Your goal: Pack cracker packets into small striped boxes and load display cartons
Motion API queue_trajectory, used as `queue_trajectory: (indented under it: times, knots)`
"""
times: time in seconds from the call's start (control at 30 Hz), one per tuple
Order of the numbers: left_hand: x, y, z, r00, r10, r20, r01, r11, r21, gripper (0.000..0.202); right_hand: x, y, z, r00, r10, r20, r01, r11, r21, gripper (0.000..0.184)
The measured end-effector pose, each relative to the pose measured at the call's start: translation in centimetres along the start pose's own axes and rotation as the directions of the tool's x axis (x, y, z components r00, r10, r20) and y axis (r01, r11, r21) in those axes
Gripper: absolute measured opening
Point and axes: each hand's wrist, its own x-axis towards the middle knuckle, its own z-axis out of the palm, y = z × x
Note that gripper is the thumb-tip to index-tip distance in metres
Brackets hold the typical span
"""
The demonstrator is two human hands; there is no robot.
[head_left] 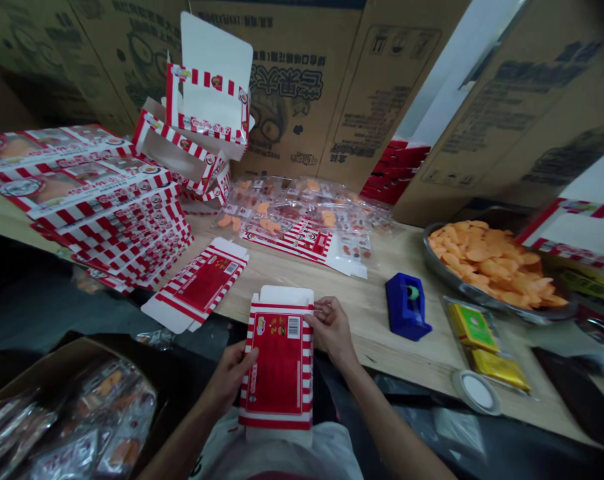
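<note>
One carton [277, 363] is at the near edge of the table [367, 340], barcode side up, with its far flap [287, 292] extended. The left hand [232, 373] is clamped on the left edge, thumb on top, other fingers mostly hidden. The right hand [333, 328] pinches the right edge near the far corner. In this dim view, whether the carton is flat or partly opened is uncertain. The step in hand appears to be opening or folding the carton. The next move probably calls for a steady left grip while the right fingers work the corner and flap. A blank [202, 283] lies on the table, to the left; bagged sweets [302, 200] lie beyond.
</note>
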Motion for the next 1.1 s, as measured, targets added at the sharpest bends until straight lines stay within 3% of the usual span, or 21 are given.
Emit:
queue_trajectory:
  times: [0.07,0.17,0.23,0.4,0.57,0.67,0.73,0.83,1.0,1.1]
  knots:
    - [0.2,0.3,0.1,0.999,0.032,0.032,-0.032,0.999,0.005,0.048,-0.2,-0.1,-0.4,0.998,0.038,0.051,-0.036,0.998,-0.042,0.048]
    - [1.5,1.4,0.3,0.979,0.202,0.02,-0.203,0.979,0.012,0.061,-0.7,0.2,-1.2,0.988,0.11,0.109,-0.101,0.991,-0.089,0.053]
    - [2.7,2.1,0.4,0.966,0.26,0.004,-0.26,0.965,0.034,0.057,-0.9,0.4,-1.8,0.992,0.067,0.105,-0.05,0.986,-0.161,0.047]
    - [4.8,2.3,0.4,0.965,0.24,-0.107,-0.224,0.964,0.141,0.035,-0.7,0.6,-3.0,0.987,-0.08,0.139,0.123,0.934,-0.335,0.032]
    - [5.6,2.4,0.2,0.964,0.259,-0.054,-0.237,0.936,0.26,0.027,-0.7,1.3,-3.3,0.988,-0.079,0.133,0.122,0.928,-0.353,0.025]
    - [5.9,2.7,-0.1,0.968,0.241,-0.067,-0.219,0.947,0.236,0.024,-0.5,1.1,-3.3,0.985,-0.032,0.169,0.08,0.955,-0.286,0.04]
    - [6.2,3.0,-0.3,0.974,0.225,-0.017,-0.214,0.946,0.242,0.031,-0.2,0.7,-3.4,0.964,0.019,0.265,0.065,0.95,-0.306,0.042]
    - [6.5,3.7,-0.8,0.974,0.17,0.149,-0.211,0.918,0.334,0.029,0.3,0.0,-3.7,0.918,0.069,0.391,0.077,0.935,-0.346,0.026]
    - [6.2,4.3,-1.7,0.937,0.158,0.311,-0.288,0.853,0.434,0.024,-0.5,-0.9,-3.9,0.895,0.107,0.434,0.049,0.942,-0.333,0.025]
    - [5.6,3.8,-1.4,0.936,0.151,0.318,-0.293,0.835,0.465,0.024,-1.5,-1.0,-3.3,0.911,0.149,0.385,-0.001,0.934,-0.357,0.03]
